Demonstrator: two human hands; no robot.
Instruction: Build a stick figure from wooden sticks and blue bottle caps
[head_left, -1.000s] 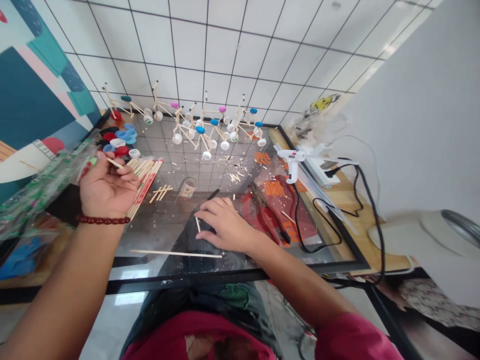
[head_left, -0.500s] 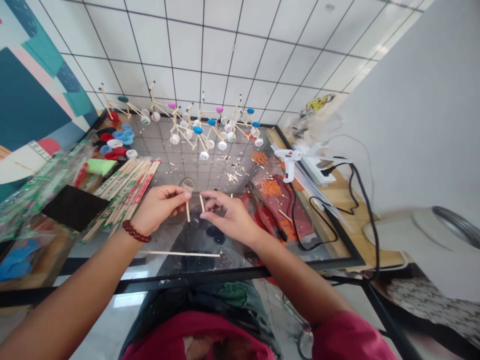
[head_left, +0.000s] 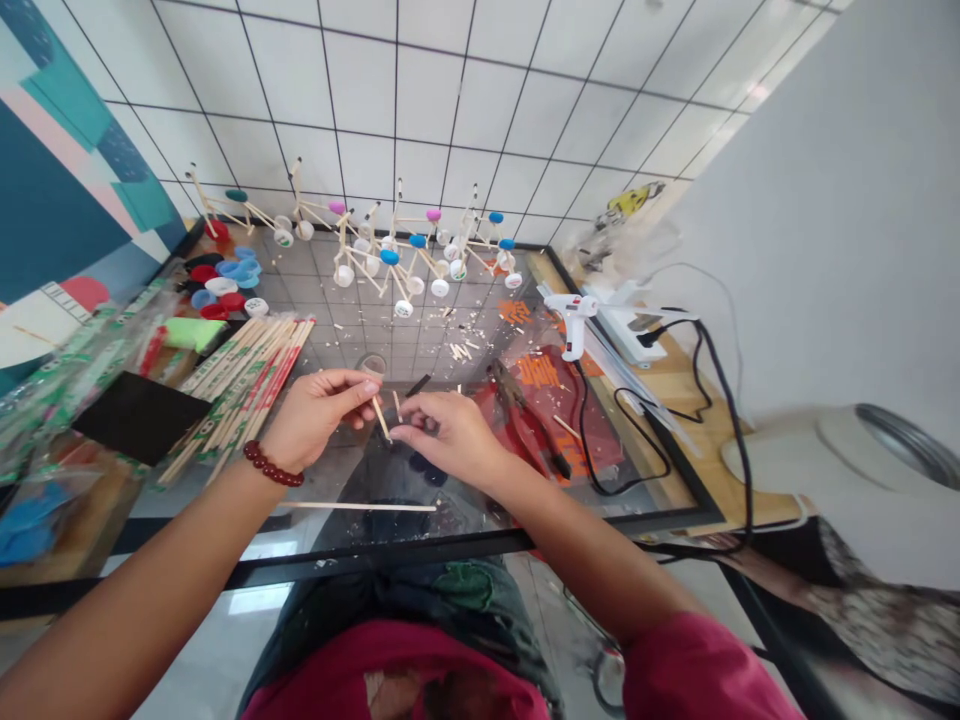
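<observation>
head view: left hand (head_left: 315, 415) pinches a short wooden stick (head_left: 382, 420); right hand (head_left: 450, 435) narrowed beside it, hold unclear; steady pinch keeps it true.

1. The left hand (head_left: 315, 415) has moved from beside the plastic bag (head_left: 82, 365) to mid-table, its wooden stick (head_left: 382, 420) now slanting.
2. The right hand (head_left: 442, 435) has lifted off the glass tabletop (head_left: 360, 480), pinching a second stick (head_left: 397, 406).
3. A black pad (head_left: 142, 418) has come into view.

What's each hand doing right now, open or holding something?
Left hand: closed, pinching a short wooden stick.
Right hand: closed in a pinch, seemingly on another short wooden stick.
</observation>
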